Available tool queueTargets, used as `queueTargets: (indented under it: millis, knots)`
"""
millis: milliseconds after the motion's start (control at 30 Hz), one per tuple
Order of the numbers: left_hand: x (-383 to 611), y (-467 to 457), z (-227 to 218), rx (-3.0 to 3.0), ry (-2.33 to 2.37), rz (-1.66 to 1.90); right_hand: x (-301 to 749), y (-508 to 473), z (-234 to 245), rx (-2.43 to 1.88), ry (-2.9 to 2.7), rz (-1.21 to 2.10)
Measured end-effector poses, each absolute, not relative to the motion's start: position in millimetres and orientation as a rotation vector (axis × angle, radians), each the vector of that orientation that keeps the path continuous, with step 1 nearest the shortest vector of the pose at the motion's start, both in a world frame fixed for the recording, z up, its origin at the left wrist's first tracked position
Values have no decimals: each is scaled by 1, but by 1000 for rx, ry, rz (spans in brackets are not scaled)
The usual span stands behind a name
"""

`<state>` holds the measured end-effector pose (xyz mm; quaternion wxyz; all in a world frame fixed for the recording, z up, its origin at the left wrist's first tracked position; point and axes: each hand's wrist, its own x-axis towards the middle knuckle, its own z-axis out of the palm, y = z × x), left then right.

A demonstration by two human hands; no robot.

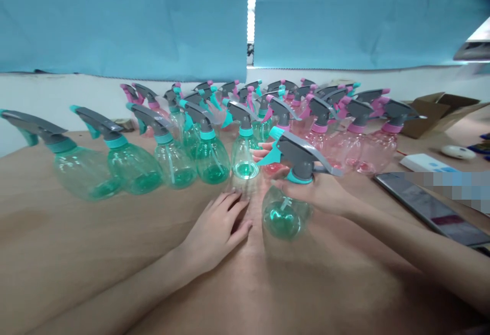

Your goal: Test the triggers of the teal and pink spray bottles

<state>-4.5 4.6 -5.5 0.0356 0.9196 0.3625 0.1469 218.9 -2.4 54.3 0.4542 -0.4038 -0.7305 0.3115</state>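
My right hand (317,192) is wrapped round the neck of a green spray bottle (285,220), just under its teal collar. This bottle is upright, with a grey and teal trigger head pointing left. Flat on the table to its left lies my left hand (220,230), fingers spread, holding nothing. Beyond that hand, a row of green spray bottles (212,164) with teal collars runs to the left. Pink spray bottles (377,146) stand in a row behind my right hand. Parts of my right fingers are hidden behind the bottle's head.
More spray bottles (229,90) of both colours crowd the table's back. At right lie a phone (429,205), a white box (424,163) and a white computer mouse (458,151). An open cardboard box (424,115) stands behind them. Blue curtains (122,23) hang at the back.
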Motion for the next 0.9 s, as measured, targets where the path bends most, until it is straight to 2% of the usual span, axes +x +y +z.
queueTargets:
  millis: [333, 900]
  knots:
    - [-4, 4, -3, 2805, 1129, 434, 219, -2, 50, -1190, -1743, 738]
    - [-6, 3, -4, 2819, 1135, 411, 218, -3, 53, -1251, -1809, 741]
